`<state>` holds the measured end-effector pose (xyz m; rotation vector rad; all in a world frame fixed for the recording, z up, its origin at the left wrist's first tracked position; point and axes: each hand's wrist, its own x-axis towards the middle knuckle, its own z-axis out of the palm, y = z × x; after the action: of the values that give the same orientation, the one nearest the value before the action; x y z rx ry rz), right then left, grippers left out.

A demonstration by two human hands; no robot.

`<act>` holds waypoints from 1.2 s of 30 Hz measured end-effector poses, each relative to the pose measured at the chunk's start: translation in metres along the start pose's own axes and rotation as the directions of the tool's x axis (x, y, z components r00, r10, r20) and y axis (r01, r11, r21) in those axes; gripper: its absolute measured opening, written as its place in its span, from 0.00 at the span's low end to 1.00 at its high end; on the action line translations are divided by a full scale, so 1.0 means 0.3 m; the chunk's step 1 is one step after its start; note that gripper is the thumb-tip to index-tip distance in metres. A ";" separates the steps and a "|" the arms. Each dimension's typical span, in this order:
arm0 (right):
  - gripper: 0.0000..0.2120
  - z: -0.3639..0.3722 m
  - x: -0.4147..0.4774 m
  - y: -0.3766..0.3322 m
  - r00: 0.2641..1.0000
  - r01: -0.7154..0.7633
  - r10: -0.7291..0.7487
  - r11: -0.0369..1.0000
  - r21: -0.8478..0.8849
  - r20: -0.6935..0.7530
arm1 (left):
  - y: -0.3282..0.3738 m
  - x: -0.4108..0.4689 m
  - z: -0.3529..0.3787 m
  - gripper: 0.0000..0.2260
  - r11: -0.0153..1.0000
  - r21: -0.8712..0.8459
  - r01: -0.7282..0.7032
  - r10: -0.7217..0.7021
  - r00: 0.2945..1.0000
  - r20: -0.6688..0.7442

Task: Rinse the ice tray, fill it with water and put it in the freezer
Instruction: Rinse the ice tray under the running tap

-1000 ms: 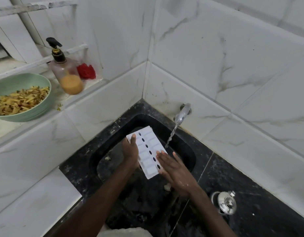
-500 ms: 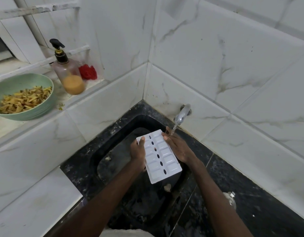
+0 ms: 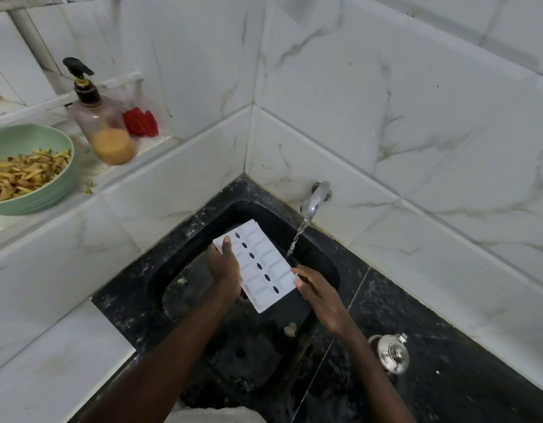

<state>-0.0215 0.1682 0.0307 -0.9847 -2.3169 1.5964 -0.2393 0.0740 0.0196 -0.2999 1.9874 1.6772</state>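
A white ice tray [image 3: 258,264] with two rows of cells and a line of dark oval holes hangs tilted over the black sink [image 3: 328,270]. My left hand [image 3: 224,267] grips its left long edge, thumb on top. My right hand [image 3: 316,288] touches the tray's near right edge with its fingertips. A thin stream of water [image 3: 297,239] falls from the steel tap [image 3: 314,198] just past the tray's right edge.
On the ledge to the left stand a green bowl of yellow peelings [image 3: 22,169], a pump soap bottle [image 3: 102,117] and a red scrubber [image 3: 141,121]. A steel lidded pot [image 3: 392,354] sits on the black counter at the right. Marble-tiled walls close in the corner.
My right hand slid from the tray's far end under the tap back to its near right edge. The tray shifted slightly left, out of the stream.
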 end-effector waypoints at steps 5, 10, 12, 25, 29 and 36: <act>0.23 0.068 0.055 -0.017 0.971 -0.118 0.199 0.876 0.468 -0.129 | -0.032 0.029 0.047 0.23 0.994 -0.089 0.056 -0.060 0.997 -0.048; 0.16 0.104 0.139 -0.053 0.919 -0.157 0.347 0.760 0.631 -0.189 | -0.213 0.146 0.055 0.21 0.945 -0.183 0.272 -0.255 0.960 0.113; 0.13 0.099 0.179 -0.056 0.906 -0.185 0.369 0.784 0.593 -0.206 | -0.239 0.147 0.038 0.17 0.909 -0.200 0.366 -0.317 0.918 0.239; 0.11 0.149 0.227 -0.069 0.985 0.170 -0.151 0.905 -0.391 0.080 | -0.078 0.008 0.011 0.26 0.776 0.028 0.630 -0.440 0.510 0.739; 0.09 0.119 0.243 -0.061 0.964 0.170 -0.097 0.942 -0.291 0.248 | -0.129 0.026 -0.005 0.16 0.792 0.054 0.608 -0.485 0.574 0.660; 0.12 -0.078 0.480 -0.093 0.784 -0.296 0.423 0.898 0.325 -0.454 | -0.173 0.133 -0.104 0.18 0.771 0.001 0.636 -0.546 0.660 0.516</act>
<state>-0.1330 0.2662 0.0322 -1.6326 -1.5998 1.4389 -0.2554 0.0393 -0.0420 -0.4763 1.1714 1.3165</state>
